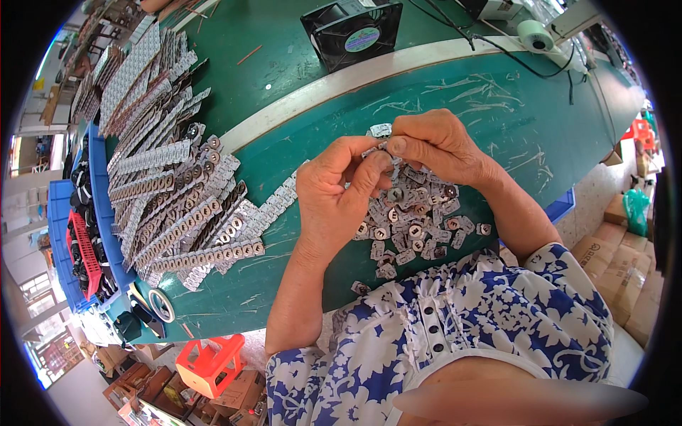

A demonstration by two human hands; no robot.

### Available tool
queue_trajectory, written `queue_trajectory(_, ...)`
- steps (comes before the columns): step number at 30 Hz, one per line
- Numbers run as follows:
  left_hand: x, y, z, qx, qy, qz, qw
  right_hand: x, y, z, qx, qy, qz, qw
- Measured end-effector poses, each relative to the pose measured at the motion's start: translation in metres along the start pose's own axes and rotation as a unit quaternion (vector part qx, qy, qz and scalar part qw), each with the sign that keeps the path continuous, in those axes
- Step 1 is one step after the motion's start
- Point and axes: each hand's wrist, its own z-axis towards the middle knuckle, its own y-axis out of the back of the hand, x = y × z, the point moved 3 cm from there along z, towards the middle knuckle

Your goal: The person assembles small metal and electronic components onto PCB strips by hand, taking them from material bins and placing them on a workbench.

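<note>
Over the green table my left hand (341,188) and my right hand (440,149) meet, thumbs and fingers pinched close together. Between their fingertips is a small silvery circuit board piece (371,150), mostly covered by the fingers. Just under and in front of the hands lies a loose pile of small separate circuit board pieces (415,231), several with round metallic parts. One more small piece (381,130) lies just beyond the fingertips. To the left, a strip of joined boards (273,206) reaches from the large heap of board strips (188,213) toward my left wrist.
A black square fan (355,35) stands at the back, behind a pale raised ledge (284,106). Blue crates (99,192) hold a red basket (82,255) at the left edge. A tape roll (162,305) lies near the front left corner, above a red stool (209,366). Cartons (611,263) stand right.
</note>
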Motion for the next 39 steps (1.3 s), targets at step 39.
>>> queue_trajectory(39,0.000,0.012,0.007,-0.108,-0.201,0.175,0.958,-0.005,-0.005,0.003,-0.008,-0.058,0.008,0.998)
